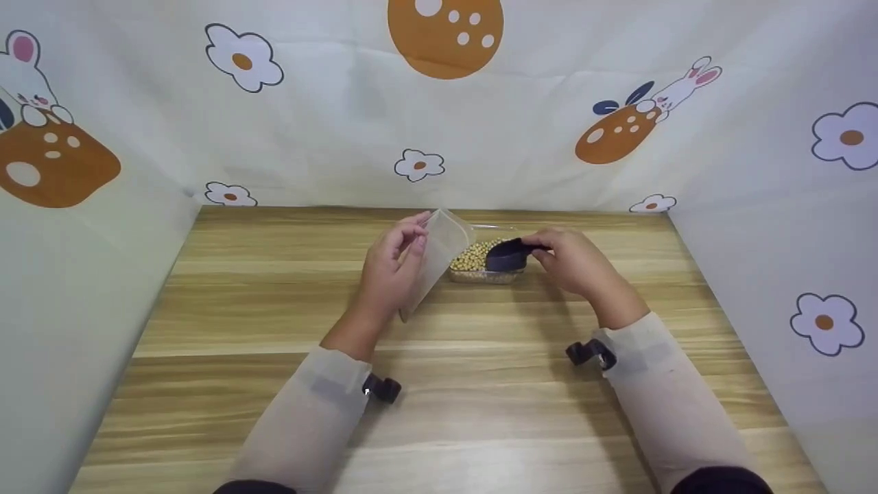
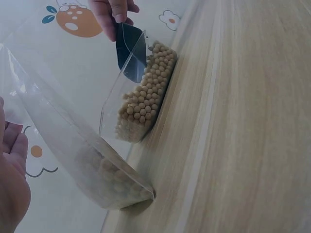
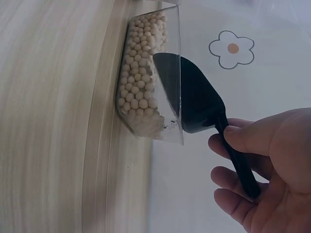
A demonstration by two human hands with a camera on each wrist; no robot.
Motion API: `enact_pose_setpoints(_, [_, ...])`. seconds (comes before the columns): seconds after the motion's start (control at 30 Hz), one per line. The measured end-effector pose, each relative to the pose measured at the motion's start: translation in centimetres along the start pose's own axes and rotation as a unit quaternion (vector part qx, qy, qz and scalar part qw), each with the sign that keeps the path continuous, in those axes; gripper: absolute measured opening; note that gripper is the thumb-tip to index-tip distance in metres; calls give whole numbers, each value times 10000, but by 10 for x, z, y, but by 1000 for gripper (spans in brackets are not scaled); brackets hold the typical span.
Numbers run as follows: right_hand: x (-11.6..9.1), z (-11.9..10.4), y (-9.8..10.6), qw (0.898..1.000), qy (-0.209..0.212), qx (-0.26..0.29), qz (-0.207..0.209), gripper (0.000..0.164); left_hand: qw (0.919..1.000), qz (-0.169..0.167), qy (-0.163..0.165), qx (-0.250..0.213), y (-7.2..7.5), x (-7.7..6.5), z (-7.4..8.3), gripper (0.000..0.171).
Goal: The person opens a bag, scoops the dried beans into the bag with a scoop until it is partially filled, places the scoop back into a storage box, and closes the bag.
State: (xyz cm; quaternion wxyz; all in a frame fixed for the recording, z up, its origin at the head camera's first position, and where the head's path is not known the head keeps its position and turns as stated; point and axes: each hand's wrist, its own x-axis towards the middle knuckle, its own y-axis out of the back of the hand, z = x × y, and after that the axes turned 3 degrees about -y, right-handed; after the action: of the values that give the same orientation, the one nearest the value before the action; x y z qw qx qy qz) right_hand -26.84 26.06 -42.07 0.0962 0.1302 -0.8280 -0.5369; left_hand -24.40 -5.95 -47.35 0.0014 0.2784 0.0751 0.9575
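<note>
The left hand pinched a limp-looking bag at its upper edge, beside the tub of soybeans on the bench; the right hand gripped the stiff-looking scoop by its handle, seemingly its best hold, blade partly inside the tub.

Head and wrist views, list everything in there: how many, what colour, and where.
wood-grain table: 1, brown, underneath
printed walls: 3, white with orange-and-white prints, around the table
clear rectangular container: 1, colourless, towards the table's back
translucent bag: 1, whitish, left of the container
small round beans: too many to count, pale yellow, in container and bag
handled scoop: 1, black, blade in the container
long sleeves: 2, beige, on the forearms
small devices: 2, black, one per sleeve
left hand: 1, bare, holding the bag
right hand: 1, bare, gripping the scoop
</note>
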Motion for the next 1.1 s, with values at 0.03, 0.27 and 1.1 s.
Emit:
enact_pose_setpoints(0.03, [1,-1,-1,10000,34,-55,-1,32,10000,2,7,-6,0,0,1,18])
enact_pose_setpoints(0.27, [5,-9,-9,9989,196,-407,94,31,10000,-7,-14,-47,-1,0,2,18])
enact_pose_setpoints(1.1, [20,-7,-46,9996,213,107,147,32,9998,-34,163,-57,-1,0,2,17])
